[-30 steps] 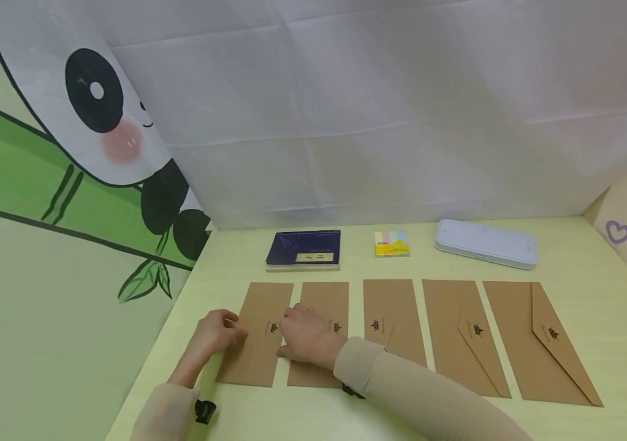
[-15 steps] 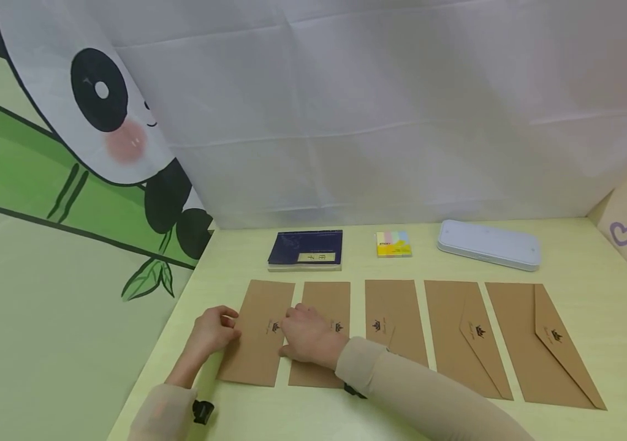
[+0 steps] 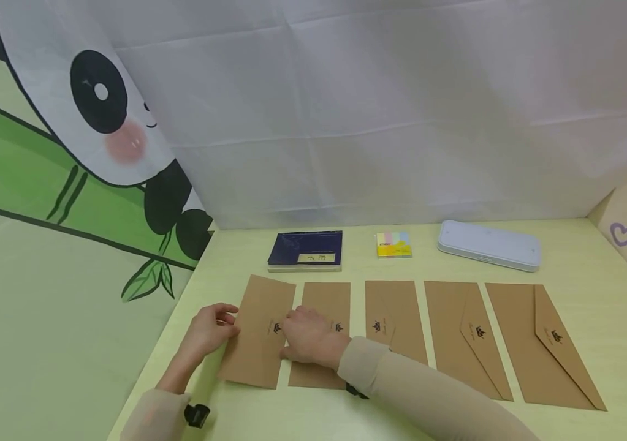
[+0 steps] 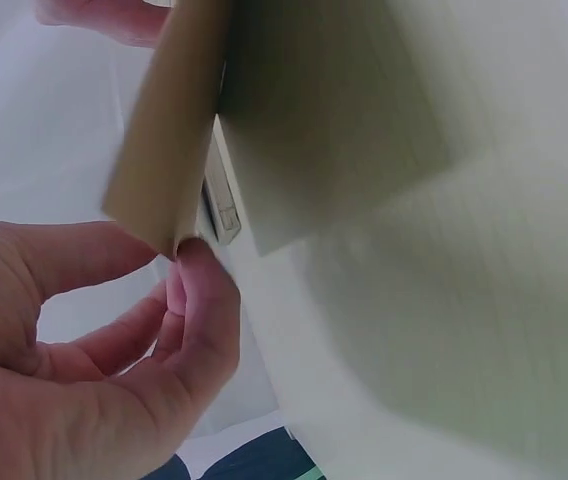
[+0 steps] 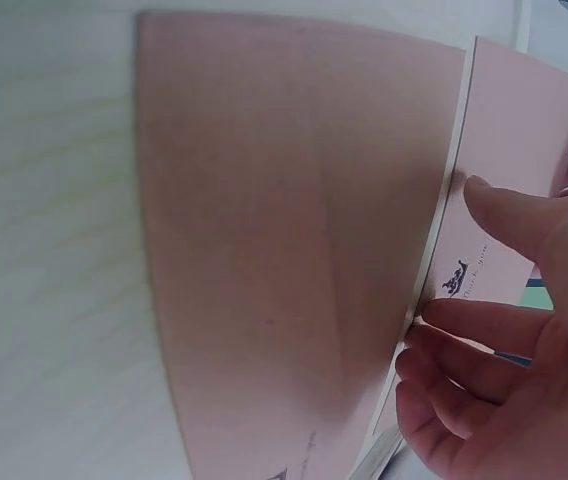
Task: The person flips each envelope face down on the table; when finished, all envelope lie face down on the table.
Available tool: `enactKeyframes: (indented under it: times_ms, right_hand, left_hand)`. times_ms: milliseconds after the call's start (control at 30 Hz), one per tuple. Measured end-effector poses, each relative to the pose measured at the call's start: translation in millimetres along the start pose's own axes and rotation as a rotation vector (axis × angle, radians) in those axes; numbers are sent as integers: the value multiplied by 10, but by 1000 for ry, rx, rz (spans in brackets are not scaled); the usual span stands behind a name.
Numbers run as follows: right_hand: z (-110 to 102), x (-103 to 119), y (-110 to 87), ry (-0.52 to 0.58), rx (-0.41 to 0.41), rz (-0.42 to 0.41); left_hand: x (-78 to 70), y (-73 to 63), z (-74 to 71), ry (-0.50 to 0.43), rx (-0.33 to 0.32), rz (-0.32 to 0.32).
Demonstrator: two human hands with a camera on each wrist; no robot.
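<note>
The leftmost brown kraft envelope (image 3: 257,315), printed with a small crown, has its left edge raised off the tabletop. My left hand (image 3: 207,334) is at that left side; in the left wrist view, thumb and fingertips pinch the envelope's edge (image 4: 154,150). Over the second envelope (image 3: 321,300) lies my right hand (image 3: 313,337), with its fingertips at the first envelope's right edge. The right wrist view shows the thumb and fingers of the right hand (image 5: 524,310) spread apart and lightly bent along that edge. Part of the second envelope is hidden beneath the right hand.
Further right lie a third envelope (image 3: 396,306), a fourth (image 3: 445,324) and a fifth (image 3: 517,349) in the same row. Behind them sit a dark blue book (image 3: 304,246), a pack of sticky notes (image 3: 393,245) and a pale pencil case (image 3: 486,245). White cloth (image 3: 346,122) backs the table.
The left edge of the leftmost envelope has come up off the table, with the left hand moving slightly up and left. The right hand has stayed almost still.
</note>
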State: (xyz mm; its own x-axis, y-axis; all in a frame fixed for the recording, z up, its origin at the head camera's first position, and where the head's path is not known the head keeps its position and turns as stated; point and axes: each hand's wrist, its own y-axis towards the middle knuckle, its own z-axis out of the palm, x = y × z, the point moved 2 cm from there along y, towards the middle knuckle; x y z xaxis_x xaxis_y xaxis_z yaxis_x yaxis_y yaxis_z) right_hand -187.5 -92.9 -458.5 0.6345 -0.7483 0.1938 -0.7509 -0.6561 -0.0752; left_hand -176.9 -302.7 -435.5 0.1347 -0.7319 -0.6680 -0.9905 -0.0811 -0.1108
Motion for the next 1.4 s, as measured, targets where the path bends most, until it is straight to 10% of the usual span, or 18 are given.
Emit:
enactKeyframes:
  times_ms: [667,1400]
  right_hand:
    - [-70,-14,-36,282,-7,-27]
    - [-152,-16,-93,740,-73,-30]
  left_hand:
    - [-100,-46,-50,-482,239,13]
    - [-238,-54,121,-632,425,19]
